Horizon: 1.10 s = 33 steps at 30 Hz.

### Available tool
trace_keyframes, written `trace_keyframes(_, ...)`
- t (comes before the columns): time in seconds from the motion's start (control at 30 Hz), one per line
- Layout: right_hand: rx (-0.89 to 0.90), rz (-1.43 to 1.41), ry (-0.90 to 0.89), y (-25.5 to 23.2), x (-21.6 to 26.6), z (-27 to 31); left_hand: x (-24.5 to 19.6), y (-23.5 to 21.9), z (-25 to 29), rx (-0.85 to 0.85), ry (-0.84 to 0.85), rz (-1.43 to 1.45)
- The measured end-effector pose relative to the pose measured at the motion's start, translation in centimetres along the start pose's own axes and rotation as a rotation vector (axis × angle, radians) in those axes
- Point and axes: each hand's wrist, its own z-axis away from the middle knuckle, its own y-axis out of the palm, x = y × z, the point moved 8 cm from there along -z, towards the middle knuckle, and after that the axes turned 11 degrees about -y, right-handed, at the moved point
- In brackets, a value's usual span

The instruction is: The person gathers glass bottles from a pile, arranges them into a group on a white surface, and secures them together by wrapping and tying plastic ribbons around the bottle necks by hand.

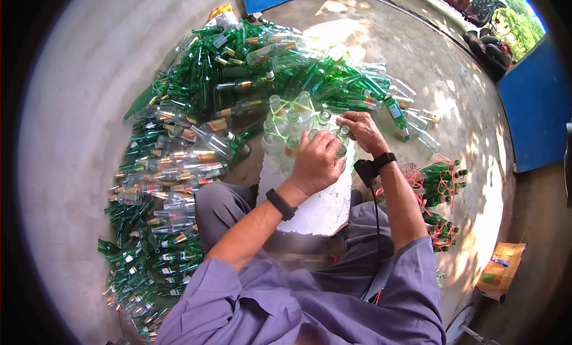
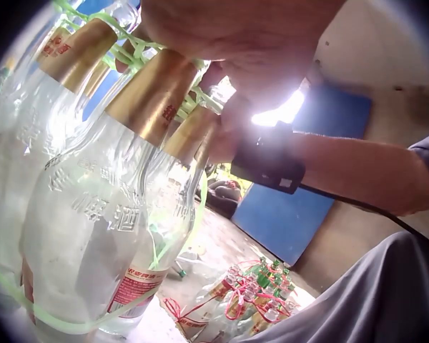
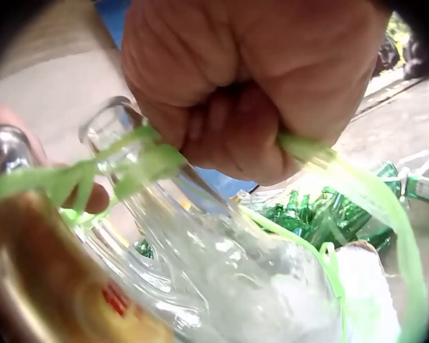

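Note:
Several clear glass bottles (image 1: 273, 143) with gold neck wraps (image 2: 149, 100) stand upright in a tight group, with light green plastic strapping (image 2: 61, 325) round their bodies and laced between the necks. My left hand (image 1: 319, 160) lies over the near bottle tops, its fingers bent about a neck. At the right side of the group, my right hand (image 1: 363, 132) is curled into a fist round the green strap (image 3: 390, 193), whose tail hangs down past the fist. A stretch of strap runs across a bottle neck (image 3: 136, 153) beside that fist. Under the bottles is a white board (image 1: 316, 211).
Piles of green bottles (image 1: 205, 77) and clear bottles (image 1: 179, 166) lie to the left and beyond the board. Bundles tied with red strapping (image 1: 438, 184) stand at the right. A cardboard piece (image 1: 502, 270) lies farther right, near a blue panel (image 1: 536, 106).

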Motion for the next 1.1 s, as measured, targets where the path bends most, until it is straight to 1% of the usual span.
trace_keyframes(0.03, -0.076, -0.178, 0.116, 0.0, -1.2, 0.4, 0.0, -0.2, -0.1, -0.005, 0.005, -0.003)
trace_keyframes(0.13, -0.094, -0.243, 0.113, 0.2, -1.8, 0.8, 0.2, -0.3, 0.5, 0.043, 0.004, -0.001)
trace_keyframes(0.2, -0.096, -0.269, 0.104, 0.3, -2.0, 0.8, 0.1, -1.3, 1.2, 0.008, 0.070, 0.075)
trace_keyframes(0.27, -0.162, -0.122, 0.086, 0.0, -2.5, 0.8, 0.1, -2.7, 3.0, -0.014, 0.066, 0.114)
trace_keyframes(0.3, -0.159, -0.128, 0.084, 0.1, -2.5, 0.8, 0.2, -3.6, 4.3, -0.030, 0.055, 0.158)
trace_keyframes(0.37, -0.134, -0.024, 0.047, 0.0, -2.2, 0.7, 0.4, -4.6, 6.6, 0.001, 0.056, 0.120)
trace_keyframes(0.43, -0.127, 0.026, 0.034, 0.0, -2.2, 0.6, 1.7, -6.4, 7.8, -0.089, -0.166, 0.070)
trace_keyframes(0.47, -0.135, 0.091, -0.012, -0.2, -1.8, 0.6, 3.2, -5.9, 8.4, -0.092, -0.245, 0.057)
trace_keyframes(0.5, -0.141, 0.156, -0.058, -0.2, -1.2, 0.8, 3.8, -5.1, 8.8, -0.092, -0.250, 0.057)
trace_keyframes(0.57, -0.132, 0.147, -0.020, 0.0, -1.5, 0.9, 6.2, -3.3, 9.3, -0.119, -0.395, 0.116)
trace_keyframes(0.6, -0.136, 0.144, -0.024, 0.0, -1.8, 0.8, 7.2, -1.7, 9.4, -0.064, -0.407, 0.077)
trace_keyframes(0.63, -0.143, 0.141, -0.027, -0.1, -2.1, 0.8, 7.3, -1.0, 8.9, -0.062, -0.406, 0.081)
trace_keyframes(0.67, -0.147, 0.144, -0.022, -0.3, -2.4, 0.8, 7.7, -0.1, 8.5, -0.068, -0.453, 0.228)
trace_keyframes(0.7, -0.140, 0.197, -0.092, -0.3, -2.2, 0.6, 8.1, 0.8, 8.2, -0.070, -0.503, 0.375)
trace_keyframes(0.73, -0.131, 0.249, -0.158, -0.2, -1.5, 0.7, 8.2, 1.3, 7.9, -0.119, -0.529, 0.335)
trace_keyframes(0.77, -0.149, 0.231, -0.098, -0.3, -2.0, 0.8, 8.3, 2.1, 8.0, -0.105, -0.540, 0.339)
trace_keyframes(0.83, -0.162, 0.132, -0.009, -0.2, -1.7, 1.3, 7.2, 1.6, 7.7, -0.192, -0.467, 0.170)
trace_keyframes(0.97, -0.174, 0.112, 0.048, 0.0, -1.9, 1.5, 8.2, 1.8, 7.8, -0.163, -0.477, 0.185)
trace_keyframes(1.0, -0.201, 0.120, 0.019, 0.1, -1.6, 1.8, 8.6, 1.7, 7.7, -0.160, -0.498, 0.166)
trace_keyframes(1.03, -0.179, 0.165, 0.030, 0.1, -1.9, 2.0, 9.0, 1.4, 7.6, -0.152, -0.510, 0.165)
trace_keyframes(1.1, -0.221, 0.167, -0.118, 0.5, -1.1, 3.1, 10.0, 1.1, 7.0, -0.060, -0.484, 0.197)
